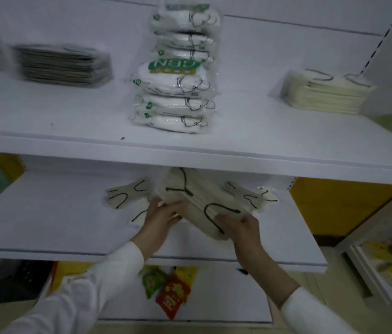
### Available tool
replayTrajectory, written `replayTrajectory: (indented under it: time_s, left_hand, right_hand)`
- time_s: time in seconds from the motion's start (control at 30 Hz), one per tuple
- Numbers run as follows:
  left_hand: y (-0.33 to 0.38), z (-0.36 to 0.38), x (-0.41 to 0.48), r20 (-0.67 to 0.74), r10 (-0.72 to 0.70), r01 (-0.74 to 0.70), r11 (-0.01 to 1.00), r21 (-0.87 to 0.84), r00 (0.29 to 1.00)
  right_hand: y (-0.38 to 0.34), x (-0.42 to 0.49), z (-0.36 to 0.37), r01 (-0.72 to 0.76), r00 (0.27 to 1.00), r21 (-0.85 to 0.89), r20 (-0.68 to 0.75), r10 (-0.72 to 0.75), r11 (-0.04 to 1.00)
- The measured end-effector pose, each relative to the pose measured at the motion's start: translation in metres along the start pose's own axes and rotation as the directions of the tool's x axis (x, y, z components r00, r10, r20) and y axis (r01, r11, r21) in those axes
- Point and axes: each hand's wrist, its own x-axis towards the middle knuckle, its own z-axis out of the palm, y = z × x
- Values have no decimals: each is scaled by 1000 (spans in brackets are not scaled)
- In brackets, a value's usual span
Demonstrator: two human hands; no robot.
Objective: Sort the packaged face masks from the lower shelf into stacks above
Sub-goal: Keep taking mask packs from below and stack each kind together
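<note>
Currently gathering a bundle of cream masks point(190, 196) on the lower shelf point(57, 213), left hand point(163, 214) and right hand point(242, 229) gripping it with curled fingers point(222, 216); loose masks point(122, 196) either side of the fingers. Next, likely: lifting clear, up and right onto the cream stack point(322, 95).

This looks like a shop. White display shelves point(190, 150) run tier above tier beside a slotted upright point(383, 37). Stacks of packaged face masks point(175, 92) are set out along them, and bright snack packets point(173, 292) lie on the lowest one.
</note>
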Motion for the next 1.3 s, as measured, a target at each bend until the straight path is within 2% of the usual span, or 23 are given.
replayTrajectory:
  time_s: [0.1, 0.17, 0.23, 0.4, 0.5, 0.57, 0.63, 0.7, 0.8, 0.9, 0.97, 1.0, 1.13, 1.3]
  left_hand:
    - [35, -10, -24, 51, 49, -57, 980, 190, 998]
    - [55, -5, -44, 144, 43, -99, 907, 409, 989]
    - [73, 14, -61, 225, 61, -176, 826, 535, 972]
    - [125, 95, -62, 304, 325, -440, 751, 492, 895]
    - [144, 140, -40, 303, 429, -525, 713, 465, 851]
    - [148, 166, -23, 274, 464, -539, 708, 457, 842]
    - [142, 182, -6, 230, 443, -496, 716, 491, 866]
    - [130, 188, 7, 194, 423, -453, 687, 569, 885]
    - [121, 193, 18, 162, 462, -453, 636, 625, 872]
    - [126, 197, 19, 147, 448, -445, 686, 576, 882]
    - [126, 198, 15, 133, 438, -432, 705, 562, 889]
    - [125, 197, 14, 133, 445, -434, 690, 580, 886]
    - [117, 184, 15, 177, 478, -469, 608, 640, 861]
    - [120, 179, 14, 228, 498, -507, 548, 665, 837]
  right_hand:
    - [-43, -17, -36, 155, 982, -188, 136, -131, 970]
    - [-71, -27, -60, 233, 962, -262, 201, -183, 936]
    - [-97, -34, -81, 291, 942, -287, 250, -222, 913]
    - [-171, -25, -114, 407, 908, -232, 206, -364, 884]
    - [-210, 1, -126, 464, 886, -228, 141, -443, 856]
    - [-229, 20, -131, 485, 874, -215, 146, -463, 848]
    - [-235, 37, -135, 464, 885, -213, 137, -444, 860]
    - [-224, 53, -141, 386, 921, -180, 134, -366, 905]
    - [-209, 66, -146, 267, 963, -148, 71, -259, 952]
    - [-215, 69, -144, 292, 955, 33, 45, -293, 956]
    - [-216, 69, -142, 305, 950, 77, 46, -309, 949]
    - [-214, 69, -144, 312, 947, 66, 58, -316, 948]
    - [-206, 69, -162, 339, 940, -183, 91, -328, 923]
    - [-211, 65, -181, 399, 917, -279, 122, -380, 874]
